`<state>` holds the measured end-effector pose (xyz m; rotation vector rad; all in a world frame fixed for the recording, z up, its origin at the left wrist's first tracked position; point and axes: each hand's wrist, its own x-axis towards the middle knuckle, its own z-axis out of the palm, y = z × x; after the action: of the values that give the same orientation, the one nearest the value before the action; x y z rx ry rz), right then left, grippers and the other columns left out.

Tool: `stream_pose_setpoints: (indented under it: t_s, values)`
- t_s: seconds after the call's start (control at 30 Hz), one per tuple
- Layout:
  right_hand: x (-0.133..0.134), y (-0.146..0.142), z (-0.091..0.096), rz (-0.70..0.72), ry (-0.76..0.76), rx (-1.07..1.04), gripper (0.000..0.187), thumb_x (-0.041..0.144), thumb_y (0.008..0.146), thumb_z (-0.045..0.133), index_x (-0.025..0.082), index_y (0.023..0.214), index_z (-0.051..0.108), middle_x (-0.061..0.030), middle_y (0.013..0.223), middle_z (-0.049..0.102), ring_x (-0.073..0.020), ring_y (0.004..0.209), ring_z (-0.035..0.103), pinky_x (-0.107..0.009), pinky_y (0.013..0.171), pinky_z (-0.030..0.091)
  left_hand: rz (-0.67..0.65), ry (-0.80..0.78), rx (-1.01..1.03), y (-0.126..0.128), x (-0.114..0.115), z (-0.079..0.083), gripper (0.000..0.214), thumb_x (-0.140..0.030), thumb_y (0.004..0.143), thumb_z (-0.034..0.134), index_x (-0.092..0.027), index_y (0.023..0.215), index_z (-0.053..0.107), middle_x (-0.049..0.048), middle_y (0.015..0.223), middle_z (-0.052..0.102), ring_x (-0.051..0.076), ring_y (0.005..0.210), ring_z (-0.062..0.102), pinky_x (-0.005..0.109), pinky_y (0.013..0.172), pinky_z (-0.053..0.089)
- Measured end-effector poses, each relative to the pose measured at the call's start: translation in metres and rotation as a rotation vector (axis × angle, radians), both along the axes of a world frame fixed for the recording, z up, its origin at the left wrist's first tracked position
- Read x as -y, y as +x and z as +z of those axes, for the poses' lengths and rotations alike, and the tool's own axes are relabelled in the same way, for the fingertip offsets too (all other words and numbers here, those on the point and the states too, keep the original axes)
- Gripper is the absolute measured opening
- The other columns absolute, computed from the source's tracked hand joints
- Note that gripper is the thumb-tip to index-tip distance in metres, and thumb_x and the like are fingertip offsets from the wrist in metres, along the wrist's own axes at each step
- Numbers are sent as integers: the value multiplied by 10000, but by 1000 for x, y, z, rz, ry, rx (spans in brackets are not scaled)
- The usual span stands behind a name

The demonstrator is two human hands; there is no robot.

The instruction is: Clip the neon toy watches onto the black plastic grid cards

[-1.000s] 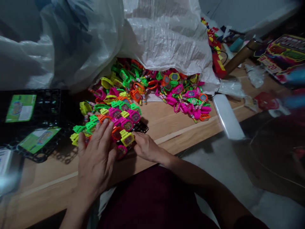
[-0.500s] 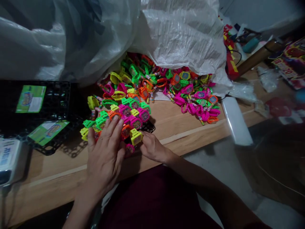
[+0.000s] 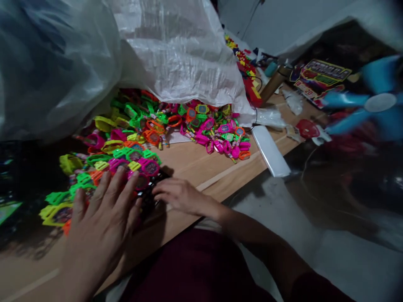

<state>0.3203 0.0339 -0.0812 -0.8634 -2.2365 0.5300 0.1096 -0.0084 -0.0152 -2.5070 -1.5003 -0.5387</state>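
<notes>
Neon plastic toy watches (image 3: 135, 157) are heaped on the pale wooden counter (image 3: 201, 176); open left hand (image 3: 100, 222) is laid spread-fingered over them, loosely open right hand (image 3: 182, 195) beside a black plastic grid mat (image 3: 154, 184).

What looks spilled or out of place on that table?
The bright toy watches look spilled: they lie in a loose, tangled heap sliding out from under the white woven sack across the wooden table, not in rows. No obvious damage, though small cracks wouldn't show from here.
</notes>
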Motion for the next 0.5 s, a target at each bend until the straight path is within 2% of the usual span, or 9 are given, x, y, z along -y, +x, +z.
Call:
stream_pose_setpoints:
  t_s: [0.03,0.1,0.2,0.27,0.33,0.4,0.5]
  values:
    - [-4,22,9,-92,9,-84,149,157,1021,549,153,1097,677,-82,1061,720,-171,1011,665,-274,924,513,-5,5,5,-1,-1,-2,647,-362,1042,312,-304,1655,112,138,1703,259,419,1558,264,757,1195,235]
    - [-16,71,29,-360,18,-123,160,198,1031,544,179,1078,697,-67,1038,721,-177,986,667,-289,904,509,-12,9,17,-2,-2,-3,674,-349,1033,320,-334,1655,61,123,1722,196,442,1545,280,777,1181,247]
    - [-48,131,55,-695,89,-27,168,188,1004,554,168,1042,717,-87,1036,719,-221,1006,652,-331,922,489,-22,11,29,0,-4,0,696,-351,1027,323,-363,1651,16,111,1729,158,471,1527,297,808,1150,271]
    - [-72,152,66,-844,83,93,199,184,1005,537,151,1080,718,-111,1080,722,-246,1056,640,-350,957,468,-21,24,29,1,-4,2,702,-357,1028,328,-364,1650,3,119,1721,193,472,1526,300,813,1143,279]
    - [-93,154,73,-941,6,231,222,249,1018,550,133,1112,715,-141,1112,724,-273,1077,638,-365,954,464,-12,40,24,1,-4,2,705,-354,1032,341,-361,1650,2,133,1709,236,462,1524,314,799,1146,289]
    - [-105,143,74,-981,-97,351,265,340,1015,591,126,1112,714,-168,1132,720,-292,1072,646,-368,919,472,-7,45,16,0,-4,2,706,-350,1036,353,-359,1650,6,140,1701,258,452,1515,340,779,1153,296]
    - [-103,118,66,-981,-162,404,277,352,1007,615,125,1151,682,-178,1153,711,-286,1046,659,-351,865,475,-4,34,12,-3,-3,-1,703,-359,1038,359,-367,1649,11,128,1704,259,436,1518,342,756,1179,273]
